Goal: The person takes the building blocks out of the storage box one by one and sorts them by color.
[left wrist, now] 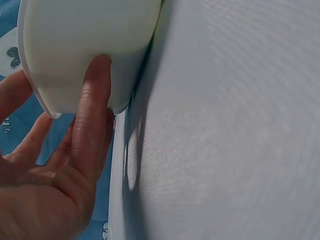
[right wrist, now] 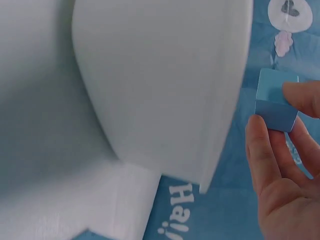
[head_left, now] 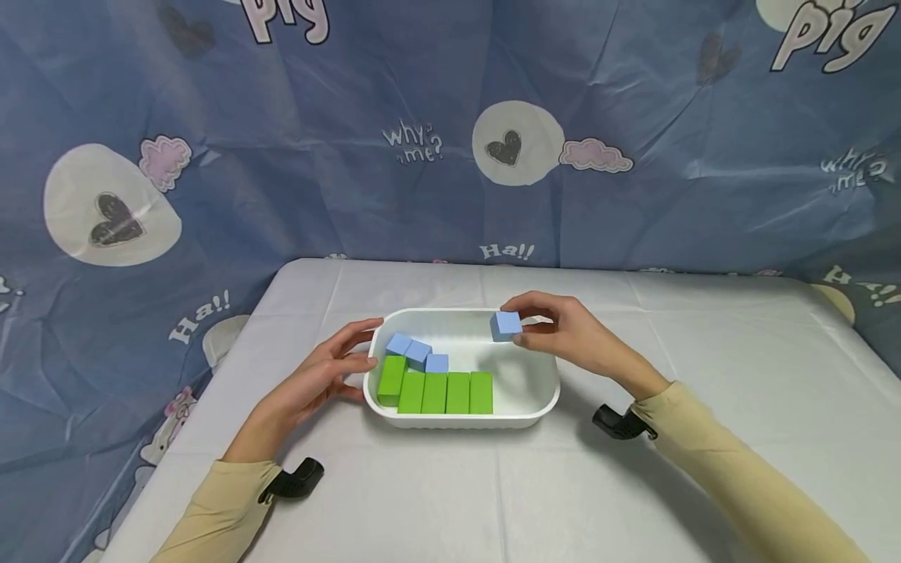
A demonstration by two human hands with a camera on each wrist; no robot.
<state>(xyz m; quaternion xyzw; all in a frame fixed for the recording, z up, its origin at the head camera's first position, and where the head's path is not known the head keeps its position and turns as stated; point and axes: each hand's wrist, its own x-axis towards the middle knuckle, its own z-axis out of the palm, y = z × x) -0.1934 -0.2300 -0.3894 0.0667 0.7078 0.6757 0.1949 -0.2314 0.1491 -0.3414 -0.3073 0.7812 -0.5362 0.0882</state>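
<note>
A white rectangular tub with rounded corners sits on the table. Along its near wall stand several green blocks, the leftmost one turned a little. Behind them, at the left, lie three blue cubes. Above the tub's back right part, my right hand pinches another blue cube between thumb and fingertips; the right wrist view shows this cube held clear of the tub's wall. My left hand touches the tub's left end with fingers spread, fingertips against the outer wall and rim.
A white cloth covers the table on all sides of the tub. Behind it hangs a blue printed curtain. Dark wrist devices show on the left wrist and right wrist.
</note>
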